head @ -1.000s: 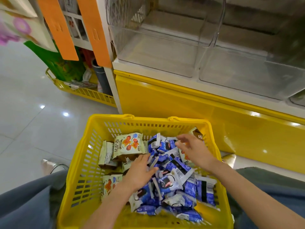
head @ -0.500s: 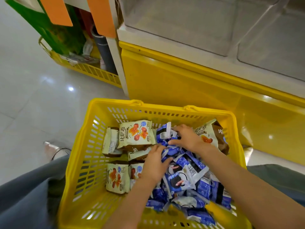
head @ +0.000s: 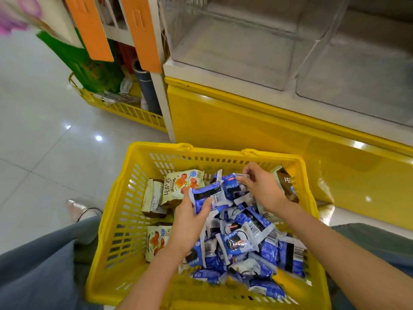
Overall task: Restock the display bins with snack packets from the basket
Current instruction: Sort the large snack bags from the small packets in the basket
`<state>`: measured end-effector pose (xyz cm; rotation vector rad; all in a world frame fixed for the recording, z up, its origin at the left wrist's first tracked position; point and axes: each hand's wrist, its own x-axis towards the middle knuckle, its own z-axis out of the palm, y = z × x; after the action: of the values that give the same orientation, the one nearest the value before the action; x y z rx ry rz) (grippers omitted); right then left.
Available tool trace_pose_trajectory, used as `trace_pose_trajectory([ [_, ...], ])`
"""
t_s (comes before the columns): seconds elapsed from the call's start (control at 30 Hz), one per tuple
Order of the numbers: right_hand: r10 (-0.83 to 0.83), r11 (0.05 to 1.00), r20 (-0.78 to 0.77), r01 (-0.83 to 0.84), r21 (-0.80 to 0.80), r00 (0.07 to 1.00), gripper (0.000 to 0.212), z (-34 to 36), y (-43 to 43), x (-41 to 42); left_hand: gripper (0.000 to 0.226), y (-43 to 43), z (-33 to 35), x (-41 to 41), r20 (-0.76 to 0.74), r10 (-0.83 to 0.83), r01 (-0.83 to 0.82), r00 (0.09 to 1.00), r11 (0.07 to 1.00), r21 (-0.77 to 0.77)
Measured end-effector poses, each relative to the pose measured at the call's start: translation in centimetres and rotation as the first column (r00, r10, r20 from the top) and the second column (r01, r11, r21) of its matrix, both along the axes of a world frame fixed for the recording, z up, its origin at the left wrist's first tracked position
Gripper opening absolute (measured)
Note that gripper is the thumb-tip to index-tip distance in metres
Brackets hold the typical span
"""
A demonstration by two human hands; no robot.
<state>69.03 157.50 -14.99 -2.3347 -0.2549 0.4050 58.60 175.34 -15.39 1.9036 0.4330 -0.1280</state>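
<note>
A yellow plastic basket (head: 125, 211) sits in front of me on my lap, holding a heap of blue snack packets (head: 243, 240) on its right and several cream packets (head: 178, 184) on its left. My left hand (head: 190, 220) grips a blue packet (head: 205, 195) lifted from the heap. My right hand (head: 261, 186) pinches the top edge of another blue packet (head: 230, 184) beside it. Two clear display bins (head: 234, 48) stand above on a yellow counter, with nothing inside them.
The yellow counter front (head: 245, 121) rises just behind the basket. A second yellow basket (head: 125, 110) with green bags stands on the glossy floor at the left, beside a white rack with orange tags (head: 91, 30). My grey-trousered legs flank the basket.
Both hands have closed on blue packets and raised them from the heap. The camera has tilted up, so the clear bins show again.
</note>
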Motion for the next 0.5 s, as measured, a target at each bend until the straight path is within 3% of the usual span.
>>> trace_pose_trajectory([
  [0.13, -0.057, 0.99, 0.018, 0.055, 0.127, 0.998, 0.012, 3.4, -1.9, -1.6, 0.078, -1.1, 2.7, -1.1, 0.015, -0.071, 0.072, 0.997, 0.99, -0.124],
  [0.23, 0.101, 0.994, 0.008, -0.1, -0.03, 0.995, 0.005, 5.3, -4.8, -3.2, 0.052, -2.7, 3.3, -2.5, -0.031, -0.272, 0.262, 0.962, 0.947, -0.183],
  [0.37, 0.279, 0.921, -0.135, -0.305, -0.244, 0.951, 0.012, 6.5, -8.4, -6.1, 0.076, -5.0, 2.3, -4.6, -0.159, -0.566, 0.55, 0.809, 0.824, -0.135],
  [0.43, 0.331, 0.875, -0.238, -0.391, -0.283, 0.913, 0.012, 6.4, -9.7, -7.6, 0.074, -6.1, 2.1, -5.4, -0.19, -0.647, 0.641, 0.738, 0.761, -0.102],
  [0.5, 0.369, 0.797, -0.359, -0.491, -0.353, 0.857, 0.011, 6.1, -10.4, -8.8, 0.064, -7.0, 2.3, -5.9, -0.197, -0.71, 0.728, 0.677, 0.685, 0.034],
])
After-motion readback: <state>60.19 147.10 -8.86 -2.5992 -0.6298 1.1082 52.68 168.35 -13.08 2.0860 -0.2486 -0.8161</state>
